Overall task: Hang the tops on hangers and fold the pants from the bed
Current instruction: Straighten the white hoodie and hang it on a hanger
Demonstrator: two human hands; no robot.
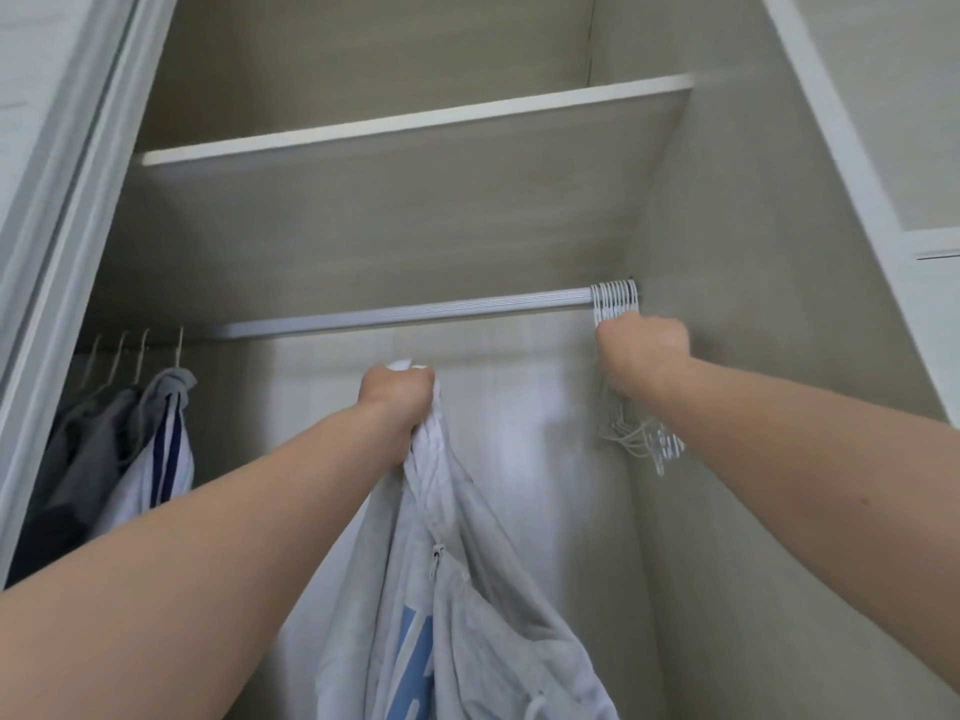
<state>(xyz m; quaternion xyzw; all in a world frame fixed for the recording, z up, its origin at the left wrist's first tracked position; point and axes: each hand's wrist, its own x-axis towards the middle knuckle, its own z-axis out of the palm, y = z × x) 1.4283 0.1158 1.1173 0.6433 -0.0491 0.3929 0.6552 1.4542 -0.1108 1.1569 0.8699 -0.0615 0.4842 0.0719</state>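
Observation:
I look up into an open wardrobe. My left hand (397, 394) grips the bunched top of a light grey zip-up top (457, 605) with blue lettering, which hangs down below my fist. My right hand (641, 350) is closed around the necks of several empty white hangers (615, 298) bunched at the right end of the silver rail (405, 315). Their lower bars (644, 439) stick out below my wrist.
At the rail's left end hang several clothes on hangers, among them a white top with dark stripes (163, 449) and a grey one (88, 459). A shelf board (415, 127) runs above the rail. Wardrobe frame edges stand left (57, 252) and right (852, 163).

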